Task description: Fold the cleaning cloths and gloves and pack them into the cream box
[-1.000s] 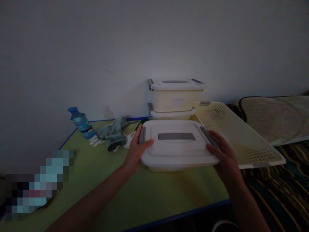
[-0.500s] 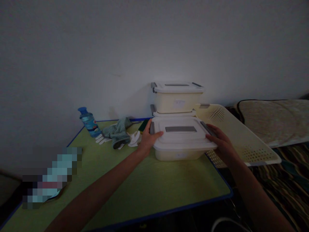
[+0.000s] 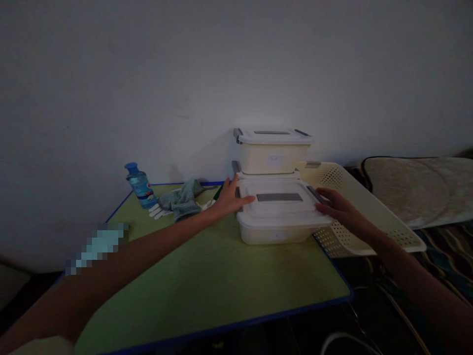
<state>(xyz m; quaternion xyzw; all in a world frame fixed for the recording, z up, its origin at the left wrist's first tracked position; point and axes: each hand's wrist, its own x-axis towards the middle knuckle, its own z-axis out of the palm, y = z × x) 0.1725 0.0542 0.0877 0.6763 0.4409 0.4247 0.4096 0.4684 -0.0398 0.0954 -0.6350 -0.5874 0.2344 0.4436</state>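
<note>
A cream storage box (image 3: 278, 235) with a white lid stands on the green table (image 3: 207, 291), in front of a stack of boxes. My left hand (image 3: 228, 199) grips its left side by the grey latch, with the thumb over the lid's edge and the fingers along the side. On the opposite side my right hand (image 3: 338, 209) is closed around the edge at the right latch (image 3: 317, 195), thumb towards the lid. The lid lies flat, with a grey handle strip (image 3: 280, 197) in its middle. The undersides of both hands' fingers are partly hidden.
Behind, a second lidded box (image 3: 275, 155) rests on another white lid. A perforated cream basket (image 3: 369, 217) leans right of the table. Leftward lie a grey-green cloth (image 3: 183, 199), white gloves (image 3: 158, 211) and a blue bottle (image 3: 141, 186). A cushion (image 3: 421, 190) is at far right.
My left hand has shifted slightly up along the box's left side, and its forearm has swung outward and higher. The right hand stays at the right latch. The view has moved a little.
</note>
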